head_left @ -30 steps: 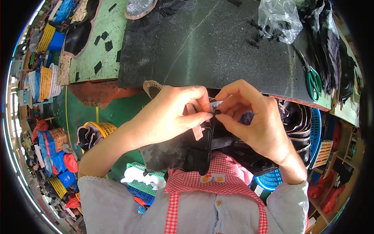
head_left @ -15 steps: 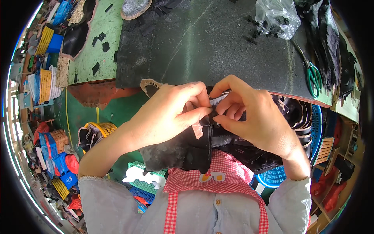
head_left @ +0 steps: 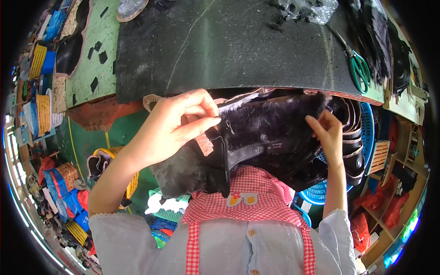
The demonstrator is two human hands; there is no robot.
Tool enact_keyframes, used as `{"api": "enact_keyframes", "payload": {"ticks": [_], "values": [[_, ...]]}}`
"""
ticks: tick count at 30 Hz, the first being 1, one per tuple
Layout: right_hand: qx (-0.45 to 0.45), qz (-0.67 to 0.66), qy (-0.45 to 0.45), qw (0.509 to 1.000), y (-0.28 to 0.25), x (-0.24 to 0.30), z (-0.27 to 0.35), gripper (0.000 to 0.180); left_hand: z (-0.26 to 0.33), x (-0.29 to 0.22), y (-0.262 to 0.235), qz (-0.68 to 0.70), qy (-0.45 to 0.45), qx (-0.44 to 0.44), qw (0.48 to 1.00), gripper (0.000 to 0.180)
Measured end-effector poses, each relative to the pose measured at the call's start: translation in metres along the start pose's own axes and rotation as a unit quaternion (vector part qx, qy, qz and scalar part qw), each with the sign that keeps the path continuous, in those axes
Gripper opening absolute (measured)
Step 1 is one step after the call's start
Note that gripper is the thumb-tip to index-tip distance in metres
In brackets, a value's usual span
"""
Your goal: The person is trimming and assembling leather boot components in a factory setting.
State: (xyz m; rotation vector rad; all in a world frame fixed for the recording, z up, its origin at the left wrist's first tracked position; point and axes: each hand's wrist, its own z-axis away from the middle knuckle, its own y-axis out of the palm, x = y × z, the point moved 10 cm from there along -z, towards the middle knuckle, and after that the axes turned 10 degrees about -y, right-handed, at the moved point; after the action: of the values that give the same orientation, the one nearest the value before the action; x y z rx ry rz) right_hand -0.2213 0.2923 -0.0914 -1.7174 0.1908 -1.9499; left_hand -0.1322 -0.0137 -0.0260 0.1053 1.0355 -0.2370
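Note:
A black boot upper (head_left: pixel 275 121) with dark fur lining lies spread across my lap, under the table's front edge. My left hand (head_left: pixel 185 121) is closed in a pinch at the upper's top edge, near a pale, furry strip of its rim. Below those fingers hangs a short pinkish strip (head_left: pixel 205 145), its top hidden by the hand. Farther right, my right hand (head_left: pixel 329 130) pinches the furry edge of the same upper between thumb and fingers. A flat grey-black flap (head_left: pixel 183 172) of the piece hangs down at the left, over the red checked apron (head_left: pixel 252 181).
Ahead is the table with a dark mat (head_left: pixel 247 50); on it lie green-handled scissors (head_left: pixel 360 71) and a clear plastic bag (head_left: pixel 311 10). Several black shoe pieces (head_left: pixel 354 156) fill a blue basket (head_left: pixel 367 133) at my right. A yellow basket (head_left: pixel 132 185) stands on the floor at left.
My right hand has moved away to the right from beside my left hand, and the upper's fur lining now shows between them. The left hand has shifted slightly left, still pinching.

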Motion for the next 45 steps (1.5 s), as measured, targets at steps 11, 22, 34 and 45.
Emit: {"api": "enact_keyframes", "payload": {"ticks": [11,22,34,45], "values": [[0.217,0.112,-0.403,0.882,0.148,0.154,0.025,0.060,0.022,-0.007,0.008,-0.004,-0.082,0.025,0.996,0.007],[0.334,0.031,-0.290,0.896,0.140,0.147,0.010,0.029,0.012,-0.002,0.000,0.014,-0.043,0.017,0.999,0.008],[0.299,-0.111,-0.190,0.929,0.144,0.132,0.014,0.022,0.003,0.008,0.000,0.083,-0.118,0.028,0.989,0.008],[0.280,-0.113,-0.191,0.934,0.145,0.136,0.018,0.012,0.003,0.017,-0.011,0.053,-0.132,-0.015,0.990,0.012]]}}
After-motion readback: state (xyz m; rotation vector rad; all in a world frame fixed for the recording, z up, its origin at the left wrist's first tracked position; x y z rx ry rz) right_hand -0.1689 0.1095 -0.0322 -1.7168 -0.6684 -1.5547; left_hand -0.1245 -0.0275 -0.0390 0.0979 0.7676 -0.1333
